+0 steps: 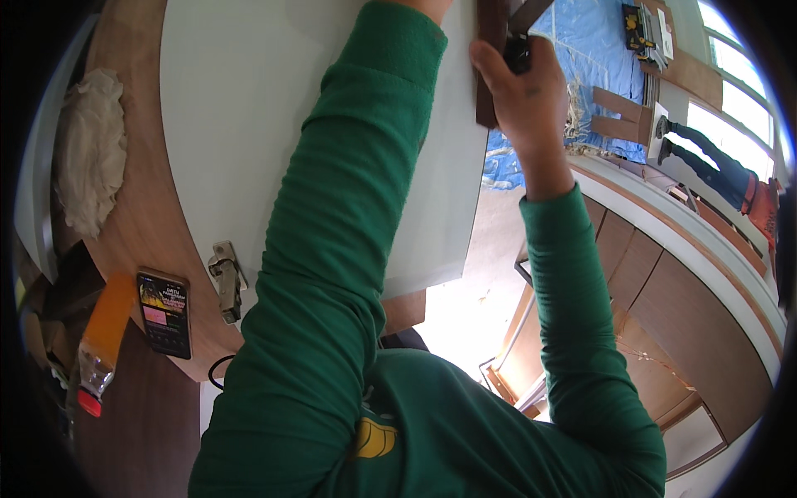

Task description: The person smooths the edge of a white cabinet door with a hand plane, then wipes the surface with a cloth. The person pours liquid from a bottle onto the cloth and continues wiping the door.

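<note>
A large white door panel [224,108] lies under my arms, and a metal cabinet hinge [227,280] sits at its near left edge. My left arm, in a green sleeve, reaches across the panel to the top of the view. Only a little of my left hand [422,7] shows there; its fingers are cut off. At the panel's right edge stands a dark brown strip [491,83]. My right hand [531,95] is closed round a small black object [518,53] beside that strip, thumb on one side and fingers on the other. Its kind is mostly hidden.
Left of the panel lie a crumpled pale cloth [93,153], a phone [164,314] with its screen lit, and an orange drink bottle [104,336] with a red cap. Blue plastic sheeting [581,41] covers the floor at right. Another person [722,174] stands at far right.
</note>
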